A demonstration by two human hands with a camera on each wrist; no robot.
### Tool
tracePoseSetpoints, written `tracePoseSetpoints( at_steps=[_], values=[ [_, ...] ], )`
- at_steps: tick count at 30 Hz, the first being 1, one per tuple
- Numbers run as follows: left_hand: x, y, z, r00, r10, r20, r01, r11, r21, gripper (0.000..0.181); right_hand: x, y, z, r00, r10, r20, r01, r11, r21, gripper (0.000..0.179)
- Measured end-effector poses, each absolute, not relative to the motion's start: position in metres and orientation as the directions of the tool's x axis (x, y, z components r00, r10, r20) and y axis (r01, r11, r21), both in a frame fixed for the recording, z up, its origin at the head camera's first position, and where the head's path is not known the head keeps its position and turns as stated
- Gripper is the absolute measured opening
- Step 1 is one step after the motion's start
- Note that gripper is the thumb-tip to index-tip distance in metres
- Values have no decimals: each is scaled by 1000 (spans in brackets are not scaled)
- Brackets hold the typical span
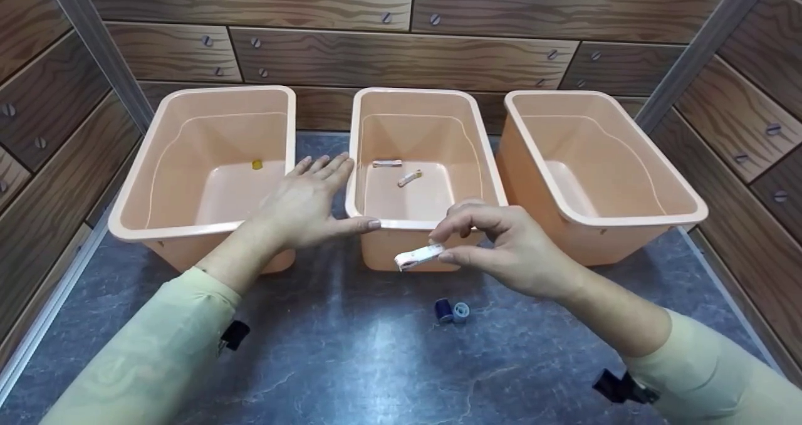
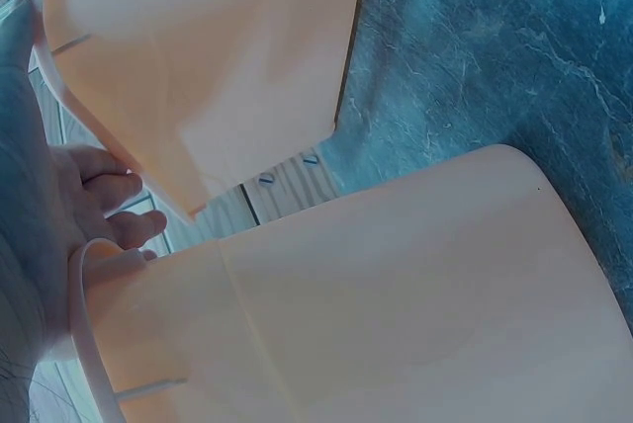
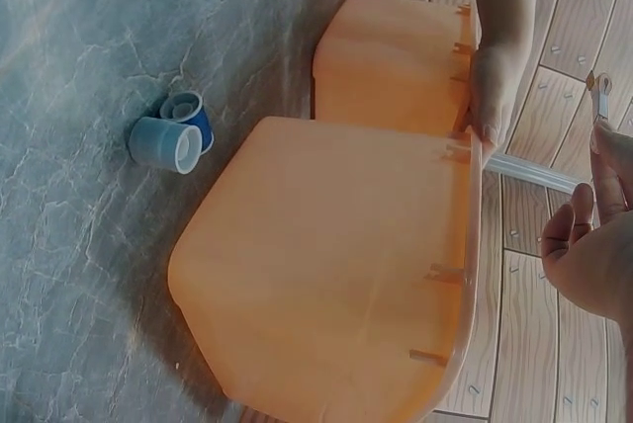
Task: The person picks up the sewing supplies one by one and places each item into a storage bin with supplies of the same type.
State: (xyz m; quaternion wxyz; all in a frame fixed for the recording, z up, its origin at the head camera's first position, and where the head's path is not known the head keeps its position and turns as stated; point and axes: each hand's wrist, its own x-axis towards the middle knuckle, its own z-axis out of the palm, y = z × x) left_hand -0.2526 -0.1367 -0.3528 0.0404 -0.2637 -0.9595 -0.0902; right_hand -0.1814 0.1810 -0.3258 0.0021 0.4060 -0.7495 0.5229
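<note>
My right hand point(image 1: 517, 249) pinches a folded white tape measure point(image 1: 416, 257) between thumb and fingertips, in front of the middle bin point(image 1: 426, 225). In the right wrist view the tape's brownish end point(image 3: 593, 80) sticks out past the fingers. My left hand point(image 1: 301, 205) lies flat with straight fingers, spanning the gap between the left bin point(image 1: 182, 232) and the middle bin, its thumb on the middle bin's front rim. Two similar folded tapes, one flat point(image 1: 387, 163) and one slanted point(image 1: 410, 178), lie inside the middle bin.
A dark blue thread spool point(image 1: 443, 311) and a light blue spool point(image 1: 461, 313) stand together on the dark marbled table point(image 1: 351, 362). A small yellow piece point(image 1: 257, 164) lies in the left bin. The right bin point(image 1: 633, 220) stands apart. Wood-patterned walls point(image 1: 401, 55) enclose the table.
</note>
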Motion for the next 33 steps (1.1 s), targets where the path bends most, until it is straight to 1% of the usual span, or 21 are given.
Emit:
tracePoseSetpoints(
  at_steps=[12, 22, 28, 33],
  values=[
    [-252, -137, -353, -862, 494, 117, 508, 843, 178, 121, -194, 184, -322, -691, -563, 454, -611, 118, -783, 23],
    [-252, -137, -353, -861, 495, 120, 509, 844, 169, 122, -205, 186, -315, -733, -509, 451, -597, 164, -786, 22],
    [-252, -137, -353, -858, 499, 118, 513, 843, 164, 122, -210, 186, -313, -793, -454, 407, -524, 167, -836, 21],
    [-253, -137, -353, -857, 503, 112, 515, 844, 150, 123, -218, 186, -312, -796, -442, 414, -529, 176, -830, 21]
  ],
)
